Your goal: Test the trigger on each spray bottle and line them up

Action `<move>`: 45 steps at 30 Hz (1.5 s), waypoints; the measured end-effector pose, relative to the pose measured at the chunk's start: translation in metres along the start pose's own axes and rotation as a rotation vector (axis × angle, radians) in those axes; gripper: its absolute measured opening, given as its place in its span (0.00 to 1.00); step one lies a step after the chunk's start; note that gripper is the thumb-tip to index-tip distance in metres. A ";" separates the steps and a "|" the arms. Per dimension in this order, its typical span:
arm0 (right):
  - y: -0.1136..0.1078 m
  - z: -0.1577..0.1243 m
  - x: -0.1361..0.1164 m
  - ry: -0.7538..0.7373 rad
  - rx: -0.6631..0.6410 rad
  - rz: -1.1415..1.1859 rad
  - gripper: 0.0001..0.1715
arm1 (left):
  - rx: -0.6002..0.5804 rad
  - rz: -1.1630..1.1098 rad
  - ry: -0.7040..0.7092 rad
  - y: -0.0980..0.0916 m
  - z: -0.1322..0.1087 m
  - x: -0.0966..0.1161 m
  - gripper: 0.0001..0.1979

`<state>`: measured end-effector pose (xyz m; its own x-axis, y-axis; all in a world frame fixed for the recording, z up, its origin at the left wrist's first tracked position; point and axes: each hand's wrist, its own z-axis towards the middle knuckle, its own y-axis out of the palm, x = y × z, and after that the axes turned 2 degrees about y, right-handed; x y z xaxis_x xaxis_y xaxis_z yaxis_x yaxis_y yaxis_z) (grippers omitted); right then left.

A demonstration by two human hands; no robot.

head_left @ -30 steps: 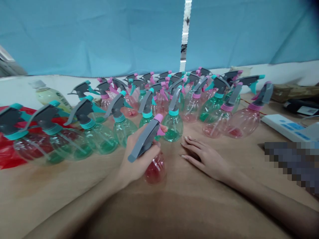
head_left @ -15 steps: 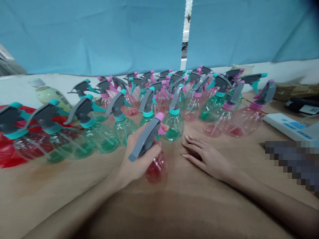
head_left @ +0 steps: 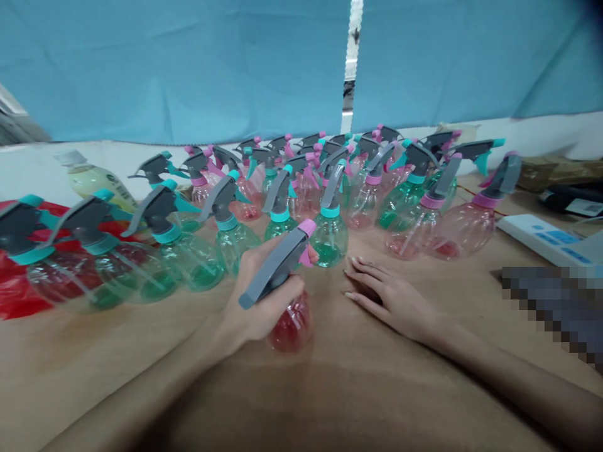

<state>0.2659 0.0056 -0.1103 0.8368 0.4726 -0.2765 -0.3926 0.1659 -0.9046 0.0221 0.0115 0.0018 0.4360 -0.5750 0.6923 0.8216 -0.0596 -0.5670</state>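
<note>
My left hand is wrapped round the neck of a spray bottle with a clear pink body, a grey trigger head and a pink nozzle. Its collar is hidden by my fingers. The bottle is near the table's middle, its head slanting up to the right. Palm down on the table to the right lies my right hand, fingers stretched out and holding nothing. Just beyond the two hands stands a green spray bottle with a turquoise collar.
A row of green spray bottles runs left, in front of a red plastic bag and a yellowish bottle. Many pink and green ones crowd the back. At right are pink spray bottles and a white device with blue buttons.
The pink spray bottle in my left hand has shifted very slightly, its base a little to the left and its nozzle slightly to the right. My right hand has stayed in place.
</note>
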 end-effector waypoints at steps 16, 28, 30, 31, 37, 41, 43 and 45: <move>0.000 0.000 -0.001 0.000 0.028 0.028 0.26 | -0.010 -0.063 0.010 0.000 -0.002 -0.001 0.06; -0.004 -0.001 -0.003 -0.008 0.010 0.031 0.30 | 0.055 -0.097 -0.003 0.006 -0.004 -0.001 0.15; -0.007 -0.001 -0.008 -0.035 -0.004 0.062 0.31 | 0.069 -0.087 -0.003 0.006 -0.004 -0.003 0.11; -0.009 -0.001 -0.012 -0.045 -0.015 0.085 0.32 | 0.074 -0.084 -0.001 0.006 -0.004 -0.003 0.10; -0.023 -0.007 -0.045 -0.045 -0.047 0.272 0.42 | 0.095 -0.145 0.024 0.019 -0.001 -0.001 0.09; -0.036 -0.011 -0.060 -0.068 0.009 0.420 0.51 | 0.098 -0.198 0.055 0.043 0.008 0.008 0.10; -0.042 -0.013 -0.061 -0.034 0.056 0.473 0.53 | 0.082 -0.216 0.095 0.060 0.014 0.016 0.11; -0.045 -0.014 -0.059 0.032 0.116 0.500 0.52 | 0.093 -0.200 0.116 0.076 0.020 0.025 0.11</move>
<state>0.2394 -0.0419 -0.0583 0.5465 0.4922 -0.6775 -0.7861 0.0226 -0.6177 0.1030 0.0094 -0.0152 0.2212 -0.6493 0.7277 0.9197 -0.1093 -0.3771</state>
